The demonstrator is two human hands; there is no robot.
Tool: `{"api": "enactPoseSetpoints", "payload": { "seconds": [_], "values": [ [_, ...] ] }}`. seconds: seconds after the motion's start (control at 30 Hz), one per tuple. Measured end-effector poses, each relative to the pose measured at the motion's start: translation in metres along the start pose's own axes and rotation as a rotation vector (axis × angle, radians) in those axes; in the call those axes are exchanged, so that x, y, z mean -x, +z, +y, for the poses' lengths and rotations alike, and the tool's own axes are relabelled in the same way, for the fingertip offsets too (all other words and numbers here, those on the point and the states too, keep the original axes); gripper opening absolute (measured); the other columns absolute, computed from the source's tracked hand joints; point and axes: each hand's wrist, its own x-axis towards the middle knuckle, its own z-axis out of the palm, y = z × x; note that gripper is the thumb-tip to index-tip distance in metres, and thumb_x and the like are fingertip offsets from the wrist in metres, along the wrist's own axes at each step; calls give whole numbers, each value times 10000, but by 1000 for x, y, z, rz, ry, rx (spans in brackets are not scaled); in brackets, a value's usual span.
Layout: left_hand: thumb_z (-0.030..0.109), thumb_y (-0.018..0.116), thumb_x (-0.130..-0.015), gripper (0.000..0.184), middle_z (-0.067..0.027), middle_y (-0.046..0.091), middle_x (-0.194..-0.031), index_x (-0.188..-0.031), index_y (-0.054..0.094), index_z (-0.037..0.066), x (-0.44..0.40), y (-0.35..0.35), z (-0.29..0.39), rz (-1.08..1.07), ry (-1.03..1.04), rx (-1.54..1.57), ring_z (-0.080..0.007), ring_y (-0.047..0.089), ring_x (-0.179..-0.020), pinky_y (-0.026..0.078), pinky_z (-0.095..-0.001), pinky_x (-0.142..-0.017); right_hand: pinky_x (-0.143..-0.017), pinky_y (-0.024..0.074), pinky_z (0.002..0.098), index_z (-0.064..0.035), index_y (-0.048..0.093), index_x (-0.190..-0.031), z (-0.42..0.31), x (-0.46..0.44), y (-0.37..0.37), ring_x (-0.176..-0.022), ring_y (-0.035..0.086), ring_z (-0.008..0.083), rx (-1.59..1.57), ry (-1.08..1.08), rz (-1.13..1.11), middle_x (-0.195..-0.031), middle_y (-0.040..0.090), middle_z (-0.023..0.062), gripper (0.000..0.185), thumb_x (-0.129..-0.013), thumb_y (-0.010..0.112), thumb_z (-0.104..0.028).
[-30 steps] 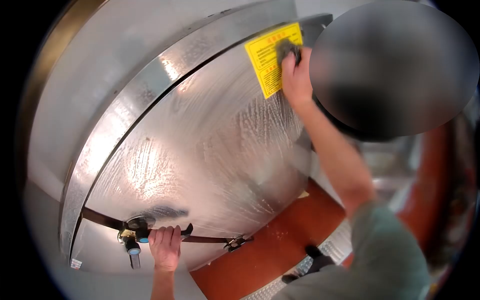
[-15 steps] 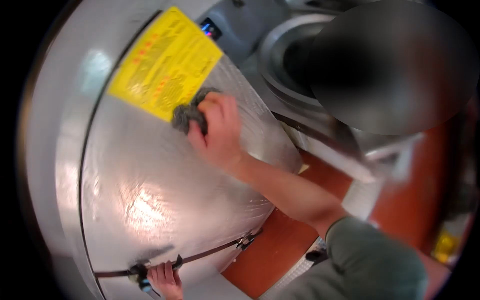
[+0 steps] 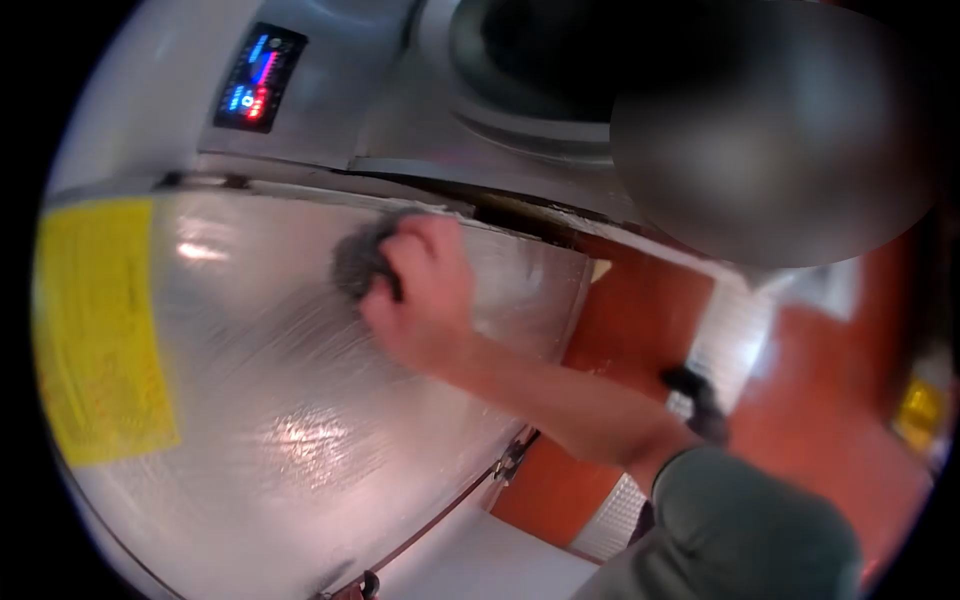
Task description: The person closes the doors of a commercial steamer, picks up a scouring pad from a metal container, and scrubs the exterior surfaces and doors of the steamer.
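On my feed, far left: yellow notice (image 3: 105, 330) on the metal panel (image 3: 250, 390), text blurred. Next, lit display (image 3: 262, 78) on the housing above. Bottom edge: black lever tip (image 3: 370, 583), cut off; left hand's grip, I can't tell. Centre: dark grey scrubber (image 3: 362, 262) against the panel near its upper edge, streaks below; I have the right hand (image 3: 430, 290) closed around it, fingers curled. Then the latch (image 3: 513, 455) at the panel's lower right, and red floor (image 3: 630, 320) beyond.
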Motion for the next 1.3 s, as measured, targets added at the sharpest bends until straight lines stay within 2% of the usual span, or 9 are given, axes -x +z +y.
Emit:
{"api": "enactPoseSetpoints", "payload": {
  "seconds": [0.2,0.3,0.37,0.5,0.67,0.9,1.07,1.17,1.3],
  "values": [
    [215,669,-921,109,-56,716,-906,-950,700,115,5,9,-4,-56,46,-28,-271,642,-820,435,-491,-810,-940,462,464,30,532,-1100,241,123,-66,-1044,530,408,396,776,-41,-1121,542,237,291,-825,555,-62],
    [233,666,-924,124,-56,714,-908,-956,704,119,-2,12,-4,-79,57,3,-280,631,-827,435,-500,-824,-923,473,474,22,543,-1131,149,90,-49,-1039,539,415,192,633,-112,-1132,544,238,341,-808,582,-82],
    [244,658,-933,136,-54,715,-918,-962,706,121,-3,16,-5,-104,46,3,-280,626,-832,432,-503,-835,-868,482,480,-43,583,-1094,86,81,-29,-995,556,409,148,145,-286,-1107,559,208,338,-780,666,-135],
    [246,630,-957,148,-51,717,-942,-970,708,121,0,14,-6,-144,23,-7,-277,626,-839,422,-502,-854,-813,483,503,-57,569,-1098,65,85,-18,-993,560,415,149,178,-89,-1065,555,216,336,-789,663,-147],
    [203,634,-945,114,-48,707,-911,-966,707,119,4,14,1,-128,18,-7,-268,624,-812,417,-482,-802,-858,463,524,37,513,-1105,210,161,-69,-1016,536,451,391,885,-138,-1087,549,264,304,-845,588,-101],
    [188,679,-915,110,-72,691,-830,-949,730,97,16,16,-8,-196,24,-58,-275,606,-728,425,-463,-752,-844,439,512,-5,617,-947,-51,118,-11,-1012,518,412,-127,147,-225,-1142,553,226,277,-685,654,-90],
    [196,726,-901,183,-83,716,-892,-1037,742,74,-4,3,6,-28,31,51,-272,622,-753,444,-454,-770,-797,445,488,29,570,-1007,84,187,-28,-924,528,428,169,279,68,-1028,554,238,284,-747,597,-81],
    [197,741,-900,177,-68,720,-917,-1021,741,68,5,8,2,30,32,85,-264,639,-789,456,-445,-772,-896,448,492,30,548,-1043,155,220,-47,-1015,538,438,317,920,125,-1057,554,250,242,-852,551,-119],
    [210,791,-874,183,-53,710,-869,-974,734,67,1,4,9,93,49,115,-258,642,-765,473,-414,-756,-817,452,472,-5,575,-938,-6,166,-13,-930,530,415,101,310,-29,-1021,554,247,252,-732,641,-135]
  ]
}}
